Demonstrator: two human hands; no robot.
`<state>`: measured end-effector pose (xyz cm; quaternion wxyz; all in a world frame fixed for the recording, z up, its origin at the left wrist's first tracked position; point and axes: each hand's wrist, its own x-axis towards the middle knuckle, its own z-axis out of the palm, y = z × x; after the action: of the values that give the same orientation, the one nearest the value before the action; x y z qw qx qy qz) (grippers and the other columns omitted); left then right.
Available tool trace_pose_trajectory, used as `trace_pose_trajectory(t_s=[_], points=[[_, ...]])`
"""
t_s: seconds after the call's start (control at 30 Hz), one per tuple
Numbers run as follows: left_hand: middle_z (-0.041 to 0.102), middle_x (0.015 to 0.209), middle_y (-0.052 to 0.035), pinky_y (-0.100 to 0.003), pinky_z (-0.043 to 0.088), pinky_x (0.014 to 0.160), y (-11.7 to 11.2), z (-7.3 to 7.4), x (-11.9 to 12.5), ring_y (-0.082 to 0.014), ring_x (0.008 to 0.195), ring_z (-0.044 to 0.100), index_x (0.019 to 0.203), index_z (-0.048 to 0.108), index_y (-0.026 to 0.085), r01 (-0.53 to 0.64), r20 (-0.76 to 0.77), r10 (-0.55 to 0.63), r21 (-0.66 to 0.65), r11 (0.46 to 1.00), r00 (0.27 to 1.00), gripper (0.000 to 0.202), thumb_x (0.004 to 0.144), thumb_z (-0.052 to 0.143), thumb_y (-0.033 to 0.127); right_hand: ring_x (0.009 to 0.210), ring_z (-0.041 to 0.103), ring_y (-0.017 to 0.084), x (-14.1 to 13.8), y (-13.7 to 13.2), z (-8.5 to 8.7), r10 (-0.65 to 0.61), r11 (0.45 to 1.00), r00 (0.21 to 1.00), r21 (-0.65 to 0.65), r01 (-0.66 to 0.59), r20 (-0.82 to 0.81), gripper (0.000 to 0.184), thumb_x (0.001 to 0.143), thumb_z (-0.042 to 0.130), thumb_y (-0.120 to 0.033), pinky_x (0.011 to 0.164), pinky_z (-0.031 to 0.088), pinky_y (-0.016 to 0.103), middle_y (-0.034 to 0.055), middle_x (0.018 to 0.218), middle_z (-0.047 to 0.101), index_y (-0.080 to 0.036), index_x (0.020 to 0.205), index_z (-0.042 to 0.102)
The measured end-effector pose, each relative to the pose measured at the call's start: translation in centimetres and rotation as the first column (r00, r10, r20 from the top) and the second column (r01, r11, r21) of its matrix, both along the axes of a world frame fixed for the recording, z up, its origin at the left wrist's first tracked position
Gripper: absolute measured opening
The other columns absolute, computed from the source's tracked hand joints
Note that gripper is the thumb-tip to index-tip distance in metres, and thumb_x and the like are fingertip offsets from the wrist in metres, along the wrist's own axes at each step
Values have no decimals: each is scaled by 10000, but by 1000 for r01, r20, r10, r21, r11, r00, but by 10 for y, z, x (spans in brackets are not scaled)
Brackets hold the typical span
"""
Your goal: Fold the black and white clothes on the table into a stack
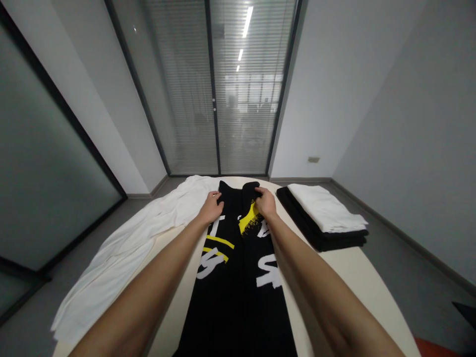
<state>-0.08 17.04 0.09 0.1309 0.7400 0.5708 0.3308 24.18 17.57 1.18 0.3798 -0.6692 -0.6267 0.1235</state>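
A black shirt [238, 302] with white lettering and yellow print lies lengthwise before me, its sides turned in toward a middle line. Near its far end, my left hand [211, 208] is closed on the left edge of the cloth, thumb and fingers pinching it. Across from it, my right hand [266, 203] grips the right edge beside the yellow patch, with its fingertips partly hidden. The near end of the shirt runs out of the bottom of the view.
White cloth [148, 233] lies loosely over the table's left side. To the right stands a stack of folded black garments [334, 241] with a folded white garment [327, 208] on top. The pale table [357, 282] has a rounded edge. Glass doors [215, 89] stand beyond.
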Motion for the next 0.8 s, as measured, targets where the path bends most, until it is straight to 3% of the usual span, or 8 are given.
trace_pose_trajectory(t_s=[0.27,0.37,0.43,0.53,0.6,0.8], points=[[302,1567,-179,-387,257,1252,15,-12,15,-281,1488,321,1483,382,98,76,23,-76,9,997,997,657,855,559,182,1407,440,204,24,15,-2,6,998,997,60,-11,76,622,838,451,-56,1208,296,363,122,1510,503,-117,1454,514],[283,1595,-198,-445,276,1238,13,-15,19,-324,1499,292,1498,349,108,84,6,-84,-16,996,996,727,828,611,212,1437,400,220,26,19,-5,21,999,980,-28,-16,199,630,868,493,-103,1206,298,357,133,1565,425,-114,1497,462],[296,1593,-214,-478,280,1227,8,-14,19,-360,1496,284,1483,371,105,84,-12,-85,-29,996,996,744,808,651,240,1431,410,259,26,17,-7,17,994,969,-113,11,245,598,872,548,-157,1187,325,372,155,1570,408,-112,1467,507],[318,1576,-213,-484,277,1219,-10,-8,17,-372,1483,300,1439,434,109,80,-40,-81,-13,997,996,692,809,670,269,1402,438,310,23,7,-11,3,984,965,-175,45,263,510,897,574,-259,1147,368,413,162,1563,409,-149,1394,600],[382,1524,-199,-474,308,1199,-29,-3,14,-349,1431,385,1391,489,124,85,-57,-84,12,996,995,600,832,650,273,1381,454,319,19,-3,-12,10,979,959,-199,48,282,459,932,543,-330,1126,384,432,133,1555,425,-200,1363,633],[667,1055,-84,-370,501,918,-104,14,7,-243,1009,642,1074,628,196,101,-101,-98,24,995,990,218,893,584,310,1349,444,356,4,-44,-6,63,976,933,-217,17,354,403,954,515,-355,1084,383,507,109,1538,447,-261,1318,659]])
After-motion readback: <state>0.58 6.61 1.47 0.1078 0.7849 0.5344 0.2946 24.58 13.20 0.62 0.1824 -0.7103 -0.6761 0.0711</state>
